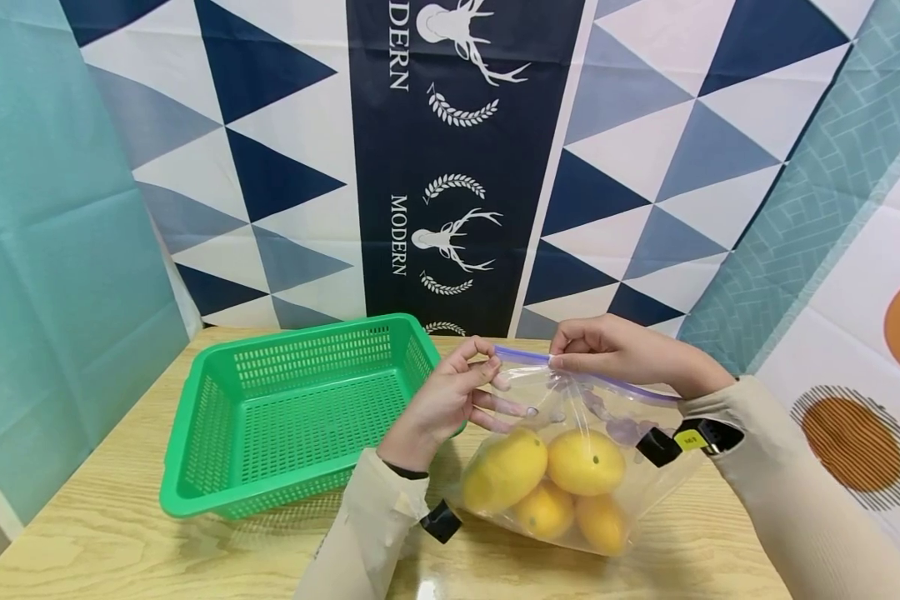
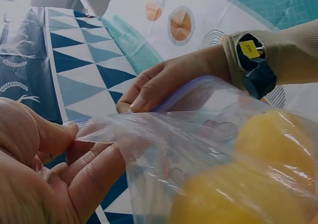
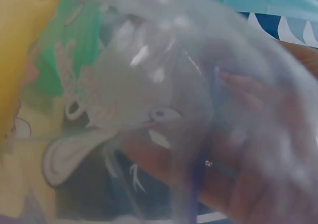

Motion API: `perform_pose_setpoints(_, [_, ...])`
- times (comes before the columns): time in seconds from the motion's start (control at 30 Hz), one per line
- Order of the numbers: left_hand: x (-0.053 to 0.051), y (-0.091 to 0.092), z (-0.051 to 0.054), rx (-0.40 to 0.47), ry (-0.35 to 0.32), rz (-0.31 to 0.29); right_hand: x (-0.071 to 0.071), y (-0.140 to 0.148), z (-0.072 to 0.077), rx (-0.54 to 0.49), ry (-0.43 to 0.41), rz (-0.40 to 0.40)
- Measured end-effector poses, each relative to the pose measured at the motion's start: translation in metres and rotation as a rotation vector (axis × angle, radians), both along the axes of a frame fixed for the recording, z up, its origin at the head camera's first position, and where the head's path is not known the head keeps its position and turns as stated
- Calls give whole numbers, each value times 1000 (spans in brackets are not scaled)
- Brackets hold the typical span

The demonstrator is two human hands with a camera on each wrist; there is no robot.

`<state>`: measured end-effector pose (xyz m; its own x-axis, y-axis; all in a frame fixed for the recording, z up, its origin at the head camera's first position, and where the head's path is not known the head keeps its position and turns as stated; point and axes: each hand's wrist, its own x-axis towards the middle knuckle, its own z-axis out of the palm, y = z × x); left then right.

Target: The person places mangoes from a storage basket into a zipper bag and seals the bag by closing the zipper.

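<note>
A clear zip bag with a purple zip strip along its top stands on the table, holding several yellow fruits, perhaps lemons or mangoes. My left hand pinches the bag's top left corner between thumb and index finger, its other fingers spread against the plastic. At the zip strip, right of the left hand, my right hand pinches the edge with thumb and fingers. In the left wrist view the left thumb presses the bag's corner. Plastic blurs most of the right wrist view.
Left of the bag sits a green plastic basket with nothing in it. Both stand on a wooden table. Patterned cloth hangs behind, with a teal sheet at the left and a white one at the right.
</note>
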<state>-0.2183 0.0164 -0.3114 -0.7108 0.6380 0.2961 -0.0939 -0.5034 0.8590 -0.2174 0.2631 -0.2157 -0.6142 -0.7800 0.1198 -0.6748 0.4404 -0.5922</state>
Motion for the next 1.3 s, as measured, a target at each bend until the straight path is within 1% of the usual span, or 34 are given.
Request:
perform_pose_setpoints(0.1, [1, 2, 1, -9, -31, 25, -2, 0, 1, 2, -21, -29])
perform_pose_setpoints(0.17, [1, 4, 1, -9, -49, 43, -3, -1, 3, -1, -42, -77])
perform_pose_setpoints(0.37, [0, 5, 1, -18, -75, 82, -5, -8, 6, -5, -171, -265])
perform_pose_setpoints(0.47, [-2, 5, -1, -28, -81, 100, -4, -11, 7, -22, -235, -303])
perform_pose_setpoints(0.57, [-3, 5, -1, -34, -81, 113, -4, -13, 8, -44, -283, -310])
perform_pose_setpoints(0.67, [-2, 5, -1, -36, -77, 111, -4, -13, 8, -51, -298, -304])
perform_pose_setpoints(0.73, [-1, 5, 0, -31, -77, 104, -3, -14, 9, -50, -287, -300])
perform_pose_setpoints(0.83, [0, 4, 1, -21, -70, 85, 0, -15, 10, -36, -244, -299])
perform_pose_setpoints(0.97, [1, 1, 3, -20, -48, 53, 1, -15, 13, -11, -209, -285])
perform_pose_setpoints(1.17, [-1, -2, 3, -31, -40, 33, 0, -9, 13, -8, -223, -254])
perform_pose_setpoints(1.3, [-1, -2, 2, -20, -41, 26, -1, -1, 12, -18, -231, -234])
